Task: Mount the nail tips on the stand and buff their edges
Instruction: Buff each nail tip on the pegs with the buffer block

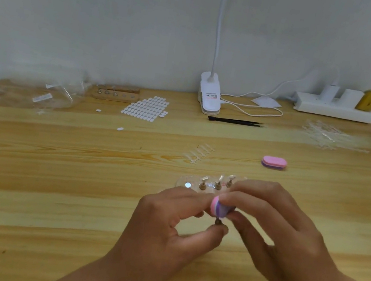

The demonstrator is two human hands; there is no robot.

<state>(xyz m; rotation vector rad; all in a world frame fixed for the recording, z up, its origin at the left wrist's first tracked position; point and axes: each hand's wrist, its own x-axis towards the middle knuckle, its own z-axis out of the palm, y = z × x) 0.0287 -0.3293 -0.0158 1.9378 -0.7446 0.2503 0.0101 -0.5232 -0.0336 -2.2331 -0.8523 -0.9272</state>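
My right hand (270, 228) pinches a small pink and purple buffer block (218, 207) between thumb and fingers. My left hand (171, 221) pinches a small metal holder peg (218, 222) right under the buffer; the nail tip on it is hidden by the buffer and fingers. Just behind my hands lies a clear stand (188, 185) with three pegs (217, 185) upright in it, each carrying a clear nail tip. A strip of loose clear nail tips (199, 155) lies farther back.
A second pink buffer block (274, 162) lies to the right. Behind it are black tweezers (234, 121), a white clip lamp (209, 95), a sheet of white adhesive tabs (147, 108), wooden peg racks (116, 93), plastic bags (52, 96), more nail tips (329, 137) and a power strip (335, 106).
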